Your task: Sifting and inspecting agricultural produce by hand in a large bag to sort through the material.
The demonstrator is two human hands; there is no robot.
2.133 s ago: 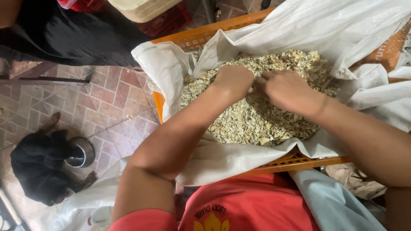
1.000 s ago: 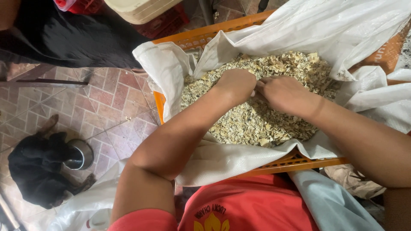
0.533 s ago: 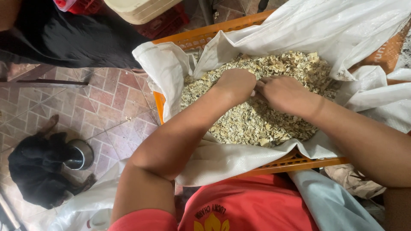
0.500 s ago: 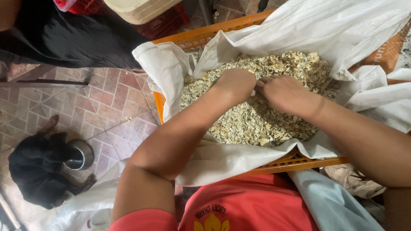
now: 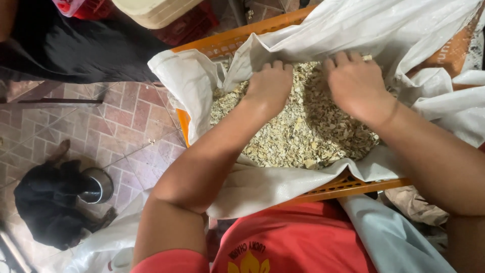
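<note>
Pale, dry chaff-like flakes fill a white woven sack that lines an orange plastic crate in the upper centre of the frame. Both hands press palm-down on the far side of the heap, side by side across it: left hand with fingers curled together into the flakes, right hand flatter, fingers close together. The pile lies directly beneath them and stretches toward the lower frame. Neither hand is nearer.

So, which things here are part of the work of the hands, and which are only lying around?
In use:
- left hand and right hand, both pressed into the pale dry flakes
- white woven sack holding them
- orange crate lined by the sack

Lying about:
- black dog
- metal bowl
- cream container
- red crate
</note>
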